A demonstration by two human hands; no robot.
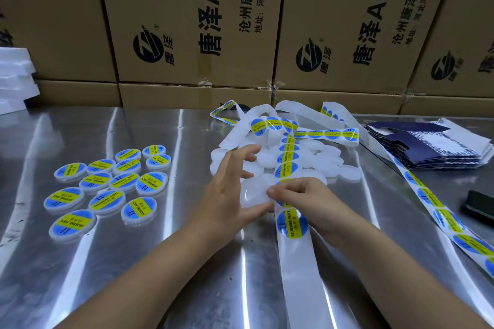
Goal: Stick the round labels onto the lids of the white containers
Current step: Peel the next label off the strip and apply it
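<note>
My left hand (230, 189) holds a bare white container (254, 195) from its left side, thumb under its near edge. My right hand (302, 195) pinches a blue-and-yellow round label at the container's right edge, on the white backing strip (294, 262) that runs toward me. One full label (292, 222) sits on the strip just below my right fingers. A pile of unlabelled white containers (315, 160) lies behind my hands, with the label strip draped over it. Several labelled containers (107, 184) lie in a group at the left.
The work surface is a shiny metal table (160, 262). Cardboard boxes (192, 21) wall off the back. A second label strip (438, 211) runs along the right. Folded dark blue cartons (427, 147) are stacked at the far right, a dark phone (478, 207) nearer, white foam (13, 75) at the far left.
</note>
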